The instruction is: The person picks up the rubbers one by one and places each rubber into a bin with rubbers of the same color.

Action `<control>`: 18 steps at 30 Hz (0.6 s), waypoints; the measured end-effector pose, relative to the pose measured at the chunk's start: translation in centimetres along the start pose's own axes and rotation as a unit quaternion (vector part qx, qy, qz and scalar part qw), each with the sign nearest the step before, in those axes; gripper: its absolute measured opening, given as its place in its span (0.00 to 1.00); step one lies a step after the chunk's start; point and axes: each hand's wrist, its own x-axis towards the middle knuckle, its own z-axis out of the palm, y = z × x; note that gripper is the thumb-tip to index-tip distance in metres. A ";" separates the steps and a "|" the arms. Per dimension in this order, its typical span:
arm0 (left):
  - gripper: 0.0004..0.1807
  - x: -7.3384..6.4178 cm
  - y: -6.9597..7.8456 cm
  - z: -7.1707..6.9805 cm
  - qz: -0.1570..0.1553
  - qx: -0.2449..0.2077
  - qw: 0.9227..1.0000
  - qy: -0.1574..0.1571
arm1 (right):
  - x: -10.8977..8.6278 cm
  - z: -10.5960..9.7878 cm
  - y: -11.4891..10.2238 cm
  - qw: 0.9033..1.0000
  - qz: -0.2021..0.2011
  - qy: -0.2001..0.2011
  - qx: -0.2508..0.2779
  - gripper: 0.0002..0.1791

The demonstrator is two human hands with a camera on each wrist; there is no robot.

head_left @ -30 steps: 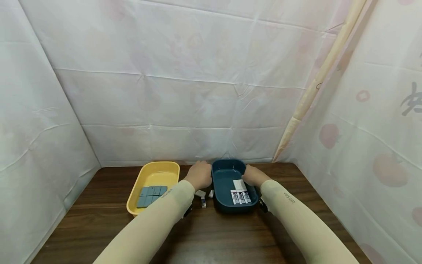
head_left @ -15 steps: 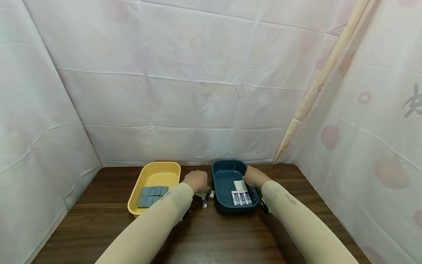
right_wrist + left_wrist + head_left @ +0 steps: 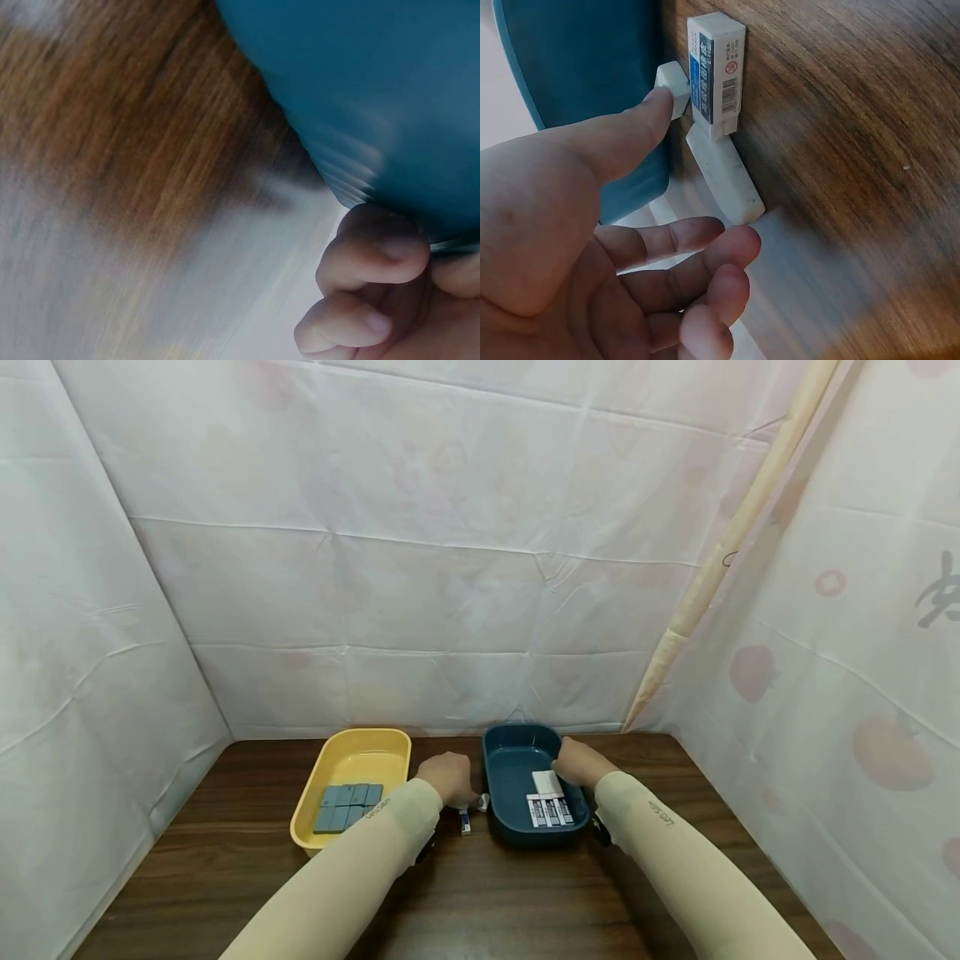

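My left hand hovers over loose erasers between the two trays, its fingers loosely bent and holding nothing. In the left wrist view its thumb overlaps a small white block; whether they touch I cannot tell. Beside that block lies an eraser in a printed sleeve. A bare white eraser lies below it, close to the fingertips. My right hand grips the right rim of the dark blue tray, fingers curled at the edge. Inside that tray are several sleeved erasers and a white block.
A yellow tray stands to the left, with several grey-blue blocks packed in its near end. Both trays are on the dark wooden table. A white patterned cloth hangs behind and at both sides.
My left hand has moved away from the blue tray's left rim and come slightly nearer, down over the loose erasers. The right hand stays at the tray's right rim.
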 end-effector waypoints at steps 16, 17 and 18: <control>0.16 -0.2 0.0 -0.2 -0.002 -0.003 1.000 0.015 | 0.2 -0.1 0.1 1.000 -0.004 0.001 -0.012 0.41; 0.16 -0.3 0.0 -0.2 -0.004 -0.004 1.000 0.013 | 0.2 -0.1 0.1 1.000 -0.004 0.001 -0.012 0.41; 0.15 -0.3 0.0 -0.2 -0.005 -0.005 1.000 0.011 | 0.2 -0.1 0.0 1.000 -0.004 0.000 -0.013 0.41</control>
